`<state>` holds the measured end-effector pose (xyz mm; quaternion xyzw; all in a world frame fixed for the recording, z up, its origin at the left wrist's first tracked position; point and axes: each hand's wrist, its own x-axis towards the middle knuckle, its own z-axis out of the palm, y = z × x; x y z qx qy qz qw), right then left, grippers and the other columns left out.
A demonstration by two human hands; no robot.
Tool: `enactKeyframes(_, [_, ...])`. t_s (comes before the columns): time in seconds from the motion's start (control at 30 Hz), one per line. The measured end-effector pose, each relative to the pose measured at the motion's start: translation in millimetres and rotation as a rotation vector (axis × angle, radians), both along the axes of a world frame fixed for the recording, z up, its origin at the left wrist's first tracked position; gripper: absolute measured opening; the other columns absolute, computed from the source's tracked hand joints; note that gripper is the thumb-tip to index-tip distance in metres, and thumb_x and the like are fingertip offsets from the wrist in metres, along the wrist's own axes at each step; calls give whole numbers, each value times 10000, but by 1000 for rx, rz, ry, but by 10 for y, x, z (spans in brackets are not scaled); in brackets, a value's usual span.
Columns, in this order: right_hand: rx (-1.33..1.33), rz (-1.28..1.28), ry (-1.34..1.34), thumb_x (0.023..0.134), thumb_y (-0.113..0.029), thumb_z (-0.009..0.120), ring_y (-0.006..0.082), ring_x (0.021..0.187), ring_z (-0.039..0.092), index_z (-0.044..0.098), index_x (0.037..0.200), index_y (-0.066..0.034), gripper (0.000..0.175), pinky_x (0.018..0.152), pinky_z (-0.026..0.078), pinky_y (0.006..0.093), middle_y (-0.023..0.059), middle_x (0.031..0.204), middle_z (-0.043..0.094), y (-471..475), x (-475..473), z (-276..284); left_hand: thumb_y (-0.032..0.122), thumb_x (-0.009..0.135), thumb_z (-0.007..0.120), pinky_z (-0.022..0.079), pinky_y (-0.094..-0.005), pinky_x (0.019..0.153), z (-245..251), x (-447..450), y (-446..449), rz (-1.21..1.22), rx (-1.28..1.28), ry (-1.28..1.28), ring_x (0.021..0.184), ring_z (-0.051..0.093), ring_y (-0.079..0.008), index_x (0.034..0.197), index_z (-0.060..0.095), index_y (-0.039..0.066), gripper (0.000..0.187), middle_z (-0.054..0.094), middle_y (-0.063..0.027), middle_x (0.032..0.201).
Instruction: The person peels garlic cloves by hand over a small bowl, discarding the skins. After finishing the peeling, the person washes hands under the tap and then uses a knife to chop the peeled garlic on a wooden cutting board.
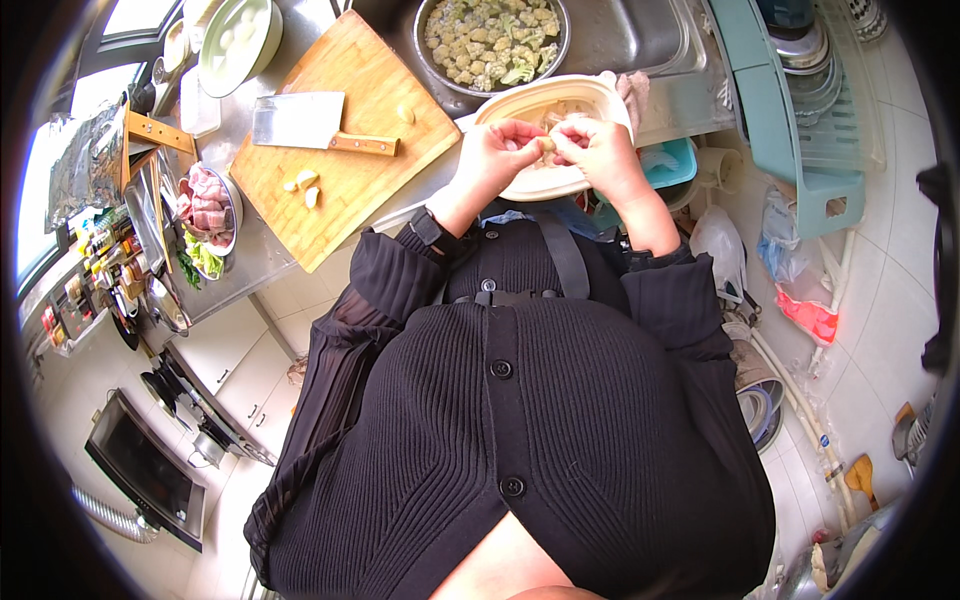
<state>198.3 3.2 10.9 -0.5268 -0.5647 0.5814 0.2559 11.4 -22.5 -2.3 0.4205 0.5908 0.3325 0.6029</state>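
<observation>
Over an oval cream plastic basin (517, 187) with pale peelings in it, my left hand (499, 154) and my right hand (596, 150) meet, fingertips together. Between them they pinch a small pale piece, seemingly a garlic clove (547, 142). To the left lies a wooden cutting board (367, 67), slanted on the steel counter. On it rests a cleaver (300, 120), its wooden handle pointing to the right. Several peeled garlic cloves (306, 180) lie below the blade, and one more clove (406, 113) lies near the board's right side.
A metal bowl of cauliflower florets in water (491, 45) stands in the steel sink (630, 30). At the left are a bowl of sliced raw meat (206, 210), a green bowl with eggs (240, 45) and seasoning bottles (112, 255). A teal rack (765, 112) stands right.
</observation>
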Motion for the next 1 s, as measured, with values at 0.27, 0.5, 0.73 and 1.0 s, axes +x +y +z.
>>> enactKeyframes(0.27, [60, 35, -69, 833, -77, 720, 188, 685, 690, 714, 885, 50, 138, 652, 533, 302, 140, 787, 706, 12, 4, 26, 116, 846, 766, 481, -187, 662, 50, 3, 5, -42, -46, 62, 713, 574, -23, 1006, 732, -29, 218, 711, -8, 835])
enactKeyframes(0.5, [134, 46, -132, 794, -94, 737, 216, 669, 676, 716, 847, 22, 130, 642, 521, 331, 148, 752, 690, -1, -29, -28, 116, 855, 755, 478, -186, 666, 49, -7, -6, -59, -50, 63, 717, 575, -23, 1013, 732, -27, 214, 711, -7, 840])
enactKeyframes(0.73, [131, 77, -155, 872, -62, 699, 99, 677, 663, 700, 896, 31, 96, 644, 524, 251, 52, 787, 684, 14, -6, -78, 124, 857, 753, 467, -181, 652, 49, -15, -6, -58, -38, 54, 707, 564, -15, 1017, 734, -26, 221, 711, 1, 840])
enactKeyframes(1.0, [185, 81, -161, 869, -78, 707, 137, 696, 689, 687, 976, 12, 142, 667, 549, 279, 78, 827, 707, 2, -22, -22, 137, 833, 757, 474, -197, 585, 96, -14, 5, -35, 13, 105, 636, 573, -25, 997, 737, -21, 229, 714, -22, 778])
